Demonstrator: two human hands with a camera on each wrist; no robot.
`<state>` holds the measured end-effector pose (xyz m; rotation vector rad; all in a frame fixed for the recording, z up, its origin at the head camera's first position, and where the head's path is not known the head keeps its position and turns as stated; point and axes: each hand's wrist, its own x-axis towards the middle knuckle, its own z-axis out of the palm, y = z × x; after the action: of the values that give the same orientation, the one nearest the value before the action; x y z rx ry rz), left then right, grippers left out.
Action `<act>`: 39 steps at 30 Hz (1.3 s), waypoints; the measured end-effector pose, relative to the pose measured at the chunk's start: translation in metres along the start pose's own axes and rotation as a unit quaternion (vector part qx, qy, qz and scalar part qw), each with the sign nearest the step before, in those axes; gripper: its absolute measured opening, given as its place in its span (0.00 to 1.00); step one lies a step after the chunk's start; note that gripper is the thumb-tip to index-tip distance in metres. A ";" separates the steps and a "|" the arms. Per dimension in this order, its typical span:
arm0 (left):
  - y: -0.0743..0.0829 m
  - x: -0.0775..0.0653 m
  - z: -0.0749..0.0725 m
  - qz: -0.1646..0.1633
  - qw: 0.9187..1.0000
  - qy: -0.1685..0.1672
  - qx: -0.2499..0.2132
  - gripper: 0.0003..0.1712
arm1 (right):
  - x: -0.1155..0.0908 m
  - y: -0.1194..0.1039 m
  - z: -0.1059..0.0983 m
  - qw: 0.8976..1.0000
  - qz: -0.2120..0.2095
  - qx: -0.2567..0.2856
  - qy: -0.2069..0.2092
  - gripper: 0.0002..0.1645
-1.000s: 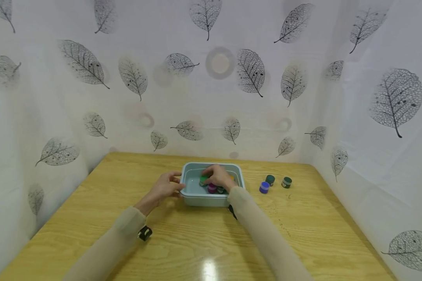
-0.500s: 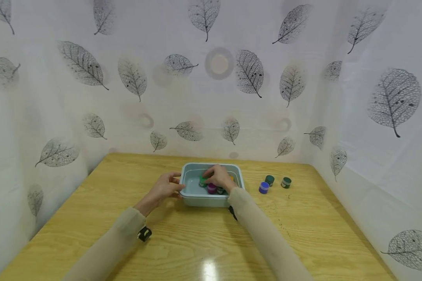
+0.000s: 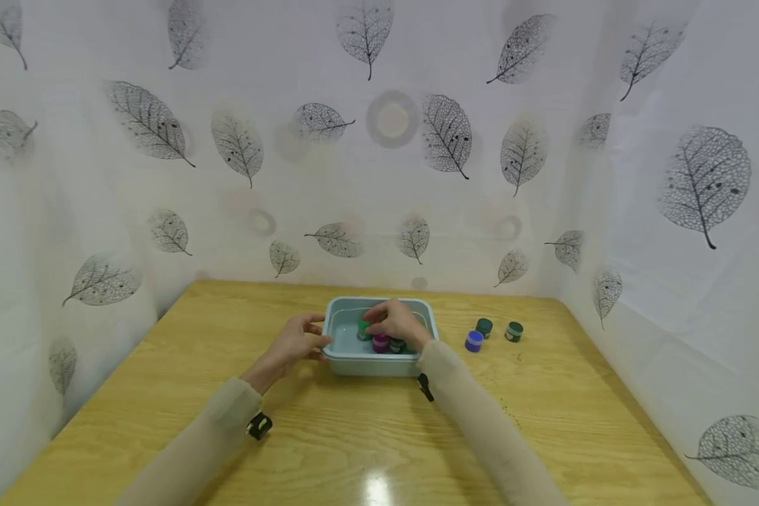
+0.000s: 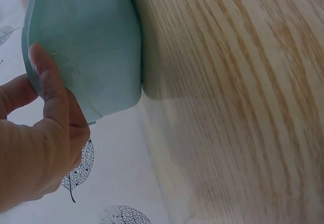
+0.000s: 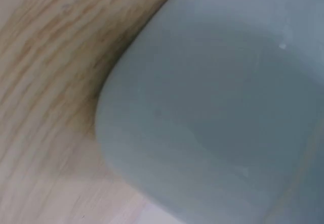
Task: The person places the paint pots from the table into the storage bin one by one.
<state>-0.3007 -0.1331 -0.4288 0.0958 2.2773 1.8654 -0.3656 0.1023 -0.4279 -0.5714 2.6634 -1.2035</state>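
Observation:
A pale blue-green plastic box (image 3: 373, 367) stands on the table. At its left end my left hand (image 3: 294, 343) grips the rim; in the left wrist view, the fingers (image 4: 50, 85) lie against the wall and rim. My right hand (image 3: 400, 322) reaches down inside, thumb and index finger pinching a small green paint jar (image 3: 363, 330). Beside that jar sit a magenta jar (image 3: 380, 343) and a dark green jar (image 3: 397, 346), partly under the hand. The right wrist view shows only the blurred outer wall of the box (image 5: 202, 107), no fingers.
Right of the box, a blue jar (image 3: 474, 341) and two dark green jars, one close behind it (image 3: 483, 327) and one farther right (image 3: 514, 332), stand on the wooden table (image 3: 329, 436). A leaf-patterned curtain (image 3: 392, 176) encloses the back and sides.
The right hand and forearm have shifted slightly right, covering the orange bit that showed in the box before. The left hand keeps its grip, and the jars outside stay put.

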 end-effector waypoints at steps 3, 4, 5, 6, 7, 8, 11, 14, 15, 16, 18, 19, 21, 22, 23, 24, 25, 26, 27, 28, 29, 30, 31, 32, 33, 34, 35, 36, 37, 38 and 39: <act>0.000 0.000 0.001 0.001 1.000 0.000 -0.001 0.33 | -0.003 0.000 -0.003 1.000 -0.013 0.010 -0.014 0.19; 0.000 -0.001 0.001 0.001 1.000 0.001 -0.001 0.33 | -0.004 0.000 -0.004 1.000 -0.019 0.013 -0.018 0.19; 0.000 -0.001 0.001 0.000 1.000 0.003 -0.003 0.32 | -0.005 0.000 -0.006 0.999 -0.026 0.016 -0.022 0.19; 0.000 -0.001 0.001 0.000 1.000 0.003 -0.003 0.32 | -0.006 0.000 -0.007 0.999 -0.031 0.020 -0.026 0.19; 0.000 -0.001 0.001 0.000 1.000 0.003 -0.002 0.32 | -0.008 0.000 -0.008 0.999 -0.035 0.024 -0.030 0.19; 0.000 -0.002 0.002 0.000 1.000 0.002 -0.001 0.32 | -0.009 0.001 -0.010 0.998 -0.038 0.028 -0.033 0.19; -0.001 -0.001 0.002 0.000 1.000 0.001 0.000 0.32 | -0.015 0.003 -0.015 0.997 -0.037 0.043 -0.043 0.20; -0.002 -0.001 0.001 0.002 1.000 0.001 0.001 0.31 | -0.021 0.006 -0.021 0.997 -0.036 0.052 -0.046 0.20; -0.002 -0.001 0.001 0.002 1.000 0.002 0.000 0.31 | -0.022 0.006 -0.023 0.997 -0.037 0.055 -0.047 0.21; -0.002 -0.001 0.001 0.003 1.000 0.004 -0.001 0.31 | -0.024 0.007 -0.024 0.997 -0.038 0.056 -0.048 0.21; -0.003 -0.002 0.001 0.006 1.000 0.004 -0.001 0.30 | -0.028 0.008 -0.028 0.996 -0.037 0.061 -0.049 0.21; -0.003 -0.003 0.001 0.007 1.000 0.004 -0.001 0.30 | -0.030 0.008 -0.030 0.996 -0.037 0.066 -0.050 0.21; -0.004 -0.005 0.000 0.008 1.000 0.006 -0.004 0.30 | -0.033 0.010 -0.033 0.995 -0.036 0.072 -0.050 0.22; -0.004 -0.005 0.000 0.007 1.000 0.006 -0.005 0.30 | -0.035 0.010 -0.035 0.995 -0.036 0.077 -0.050 0.23; -0.005 -0.006 0.000 0.006 1.000 0.006 -0.007 0.30 | -0.037 0.010 -0.038 0.994 -0.036 0.085 -0.050 0.23; -0.005 -0.006 0.000 0.006 1.000 0.006 -0.008 0.31 | -0.038 0.011 -0.040 0.994 -0.037 0.091 -0.049 0.24; -0.005 -0.006 0.000 0.005 1.000 0.005 -0.010 0.31 | -0.040 0.012 -0.043 0.994 -0.038 0.096 -0.047 0.24; -0.005 -0.006 0.000 0.005 1.000 0.005 -0.010 0.31 | -0.042 0.013 -0.046 0.994 -0.037 0.098 -0.043 0.24; -0.006 -0.006 0.000 0.005 1.000 0.004 -0.011 0.31 | -0.043 0.014 -0.049 0.993 -0.036 0.104 -0.040 0.24; -0.005 -0.006 0.000 0.005 1.000 0.004 -0.010 0.31 | -0.045 0.015 -0.052 0.993 -0.034 0.109 -0.035 0.24; -0.005 -0.005 0.000 0.005 1.000 0.003 -0.010 0.31 | -0.047 0.017 -0.055 0.993 -0.030 0.115 -0.030 0.24; -0.005 -0.005 0.000 0.006 1.000 0.002 -0.010 0.31 | -0.048 0.019 -0.058 0.992 -0.025 0.119 -0.026 0.24; -0.004 -0.004 0.000 0.007 1.000 0.001 -0.010 0.31 | -0.049 0.021 -0.061 0.992 -0.019 0.122 -0.021 0.24; -0.003 -0.004 0.000 0.009 1.000 0.000 -0.009 0.31 | -0.050 0.024 -0.064 0.992 -0.016 0.128 -0.019 0.24; -0.003 -0.003 0.000 0.010 1.000 -0.002 -0.009 0.31 | -0.052 0.026 -0.067 0.991 -0.014 0.130 -0.016 0.24; -0.002 -0.003 0.000 0.011 1.000 -0.004 -0.008 0.31 | -0.054 0.028 -0.069 0.991 -0.013 0.133 -0.015 0.24; -0.001 -0.002 0.001 0.012 1.000 -0.006 -0.007 0.31 | -0.055 0.030 -0.072 0.991 -0.012 0.135 -0.014 0.24; -0.001 -0.002 0.001 0.013 1.000 -0.007 -0.006 0.31 | -0.056 0.033 -0.074 0.991 -0.016 0.131 -0.013 0.25; -0.001 -0.002 0.001 0.013 1.000 -0.009 -0.005 0.31 | -0.057 0.034 -0.077 0.992 -0.021 0.127 -0.013 0.25; 0.000 -0.001 0.000 0.012 1.000 -0.009 -0.004 0.31 | -0.059 0.035 -0.079 0.992 -0.025 0.126 -0.014 0.25; 0.000 -0.001 0.000 0.011 1.000 -0.009 -0.004 0.31 | -0.061 0.036 -0.081 0.992 -0.029 0.123 -0.015 0.25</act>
<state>-0.2999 -0.1331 -0.4288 0.1350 2.2651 1.8769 -0.3442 0.2044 -0.4014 -0.6232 2.4390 -1.4982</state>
